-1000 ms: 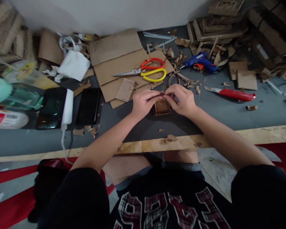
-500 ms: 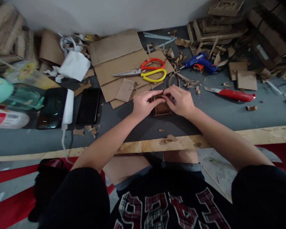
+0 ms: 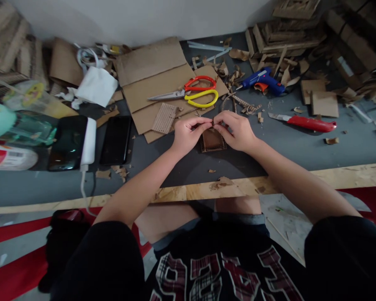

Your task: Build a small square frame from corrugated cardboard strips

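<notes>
My left hand (image 3: 188,134) and my right hand (image 3: 234,130) meet over the table, thumbs and forefingers pinched together tip to tip. A tiny dark bit shows between the fingertips, too small to name. Just below them lies a small brown square piece (image 3: 213,141) with a ridged, corrugated-looking rim, its upper part hidden by my fingers. Behind my hands, scissors (image 3: 188,94) with one red and one yellow handle rest on cardboard sheets (image 3: 155,71). A small ribbed cardboard piece (image 3: 164,118) lies to the left of my left hand.
To the right are a red-handled knife (image 3: 310,123), a blue glue gun (image 3: 262,80) and cardboard scraps (image 3: 324,103). Cardboard stacks (image 3: 282,39) stand at the back right. On the left lie a black phone (image 3: 115,140), a white power bank (image 3: 89,141) and bottles (image 3: 15,157).
My left fingers have drawn back slightly to the left, and both thumbs have lifted off the brown square piece, so more of it shows. Its inside looks darker and shinier.
</notes>
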`<state>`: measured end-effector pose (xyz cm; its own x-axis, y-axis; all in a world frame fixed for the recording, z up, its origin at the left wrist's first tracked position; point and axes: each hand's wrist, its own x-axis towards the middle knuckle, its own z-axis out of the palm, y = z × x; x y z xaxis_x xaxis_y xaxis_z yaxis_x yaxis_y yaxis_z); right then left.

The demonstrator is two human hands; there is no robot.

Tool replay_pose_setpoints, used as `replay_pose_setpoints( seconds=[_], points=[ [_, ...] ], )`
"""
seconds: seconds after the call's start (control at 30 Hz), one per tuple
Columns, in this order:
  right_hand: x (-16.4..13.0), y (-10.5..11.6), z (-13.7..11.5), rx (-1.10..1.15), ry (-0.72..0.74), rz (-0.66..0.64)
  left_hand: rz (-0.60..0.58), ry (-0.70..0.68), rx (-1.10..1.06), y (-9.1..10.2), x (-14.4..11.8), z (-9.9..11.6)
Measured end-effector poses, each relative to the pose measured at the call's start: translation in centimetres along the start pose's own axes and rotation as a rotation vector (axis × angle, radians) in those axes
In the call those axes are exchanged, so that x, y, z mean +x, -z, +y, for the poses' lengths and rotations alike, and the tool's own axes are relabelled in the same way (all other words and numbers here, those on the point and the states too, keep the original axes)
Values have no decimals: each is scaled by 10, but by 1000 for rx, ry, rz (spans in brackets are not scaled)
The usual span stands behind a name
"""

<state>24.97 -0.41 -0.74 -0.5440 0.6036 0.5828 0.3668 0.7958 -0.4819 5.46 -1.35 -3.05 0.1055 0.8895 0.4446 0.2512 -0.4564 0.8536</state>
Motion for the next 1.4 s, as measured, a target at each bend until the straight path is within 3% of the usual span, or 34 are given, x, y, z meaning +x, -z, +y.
replay_pose_setpoints(
  seconds=[0.23, 0.67, 0.83, 0.93, 1.17, 1.33, 1.4],
  points=[
    [1, 2, -1, 29, 54, 4, 13, -27, -46, 1, 0, 2],
    [1, 4, -1, 148, 74, 2, -124, 13, -161, -1, 0, 7],
    [2, 6, -4, 264, 73, -31, -298, 108, -342, 0, 3, 8],
    [1, 7, -5, 364, 8, -50, -377, 158, -451, 0, 5, 8],
    [0, 3, -5, 708, -243, -49, -393, 220, -607, -3, 3, 8],
    [4, 4, -9, 1062, -319, 56, -302, 290, -750, -2, 6, 3],
    [6, 5, -9, 1094, -343, 107, -243, 309, -778, -1, 8, 2]
  ],
)
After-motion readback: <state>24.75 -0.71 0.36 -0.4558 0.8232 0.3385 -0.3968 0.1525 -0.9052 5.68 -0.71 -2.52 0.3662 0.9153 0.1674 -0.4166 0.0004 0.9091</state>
